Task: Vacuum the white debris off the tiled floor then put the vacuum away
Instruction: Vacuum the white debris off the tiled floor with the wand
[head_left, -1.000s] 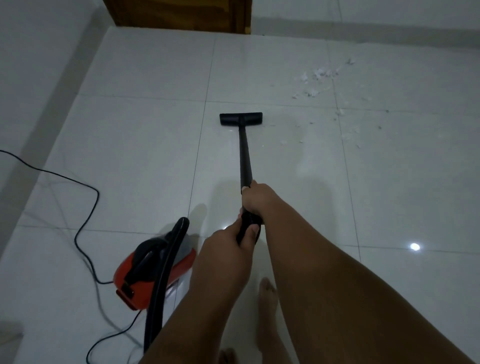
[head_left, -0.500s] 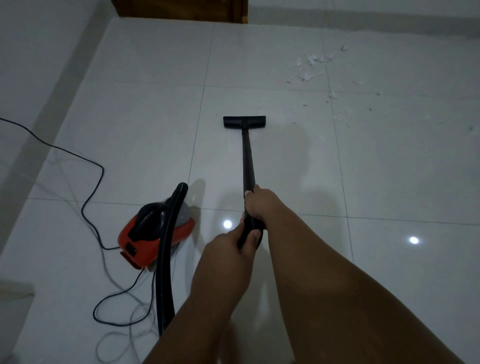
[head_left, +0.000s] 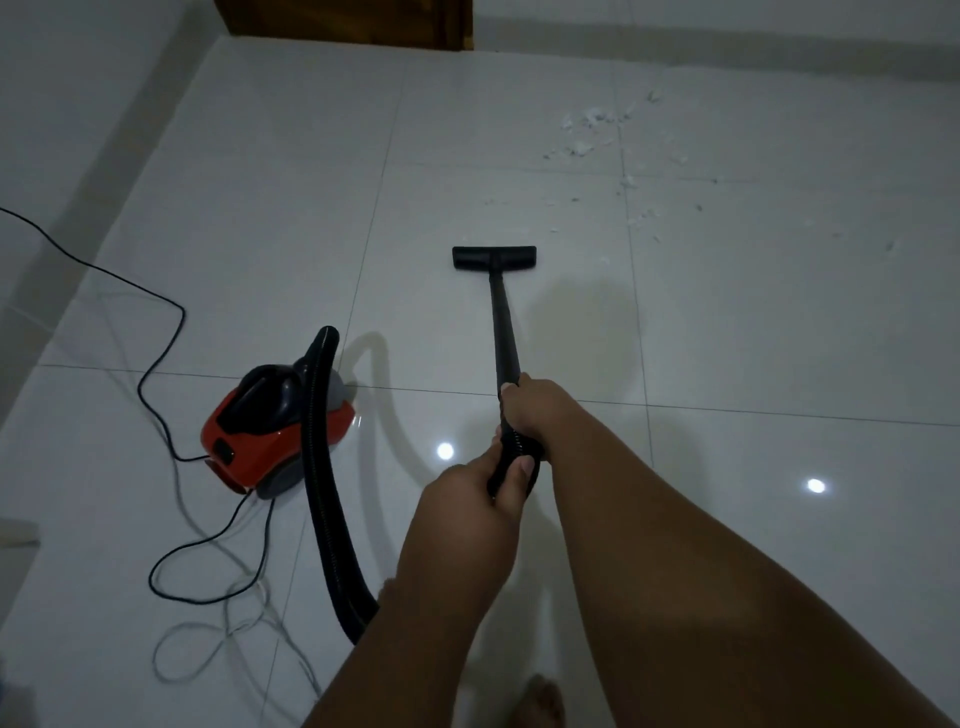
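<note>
From the head camera we see both hands on the black wand (head_left: 503, 322) of the vacuum. The right hand (head_left: 537, 410) sits higher, its fingers curled tight round the tube where the ribbed hose end begins. The left hand (head_left: 467, 501) grips just below it, thumb and fingers wrapped round the same ribbed section.

The wand runs forward to the flat black nozzle (head_left: 494, 258), which rests on the tiled floor (head_left: 753, 338). The white debris (head_left: 592, 127) lies scattered beyond the nozzle and to its right, apart from it, near the far wall.

To the left stands the red and black vacuum body (head_left: 270, 431). Its black hose (head_left: 322, 467) arches up from it and passes down under the left forearm. A dark cord (head_left: 161, 332) loops across the tiles beside the body. A bare foot (head_left: 543, 701) shows at the bottom edge, and a wooden door (head_left: 337, 21) at the top.
</note>
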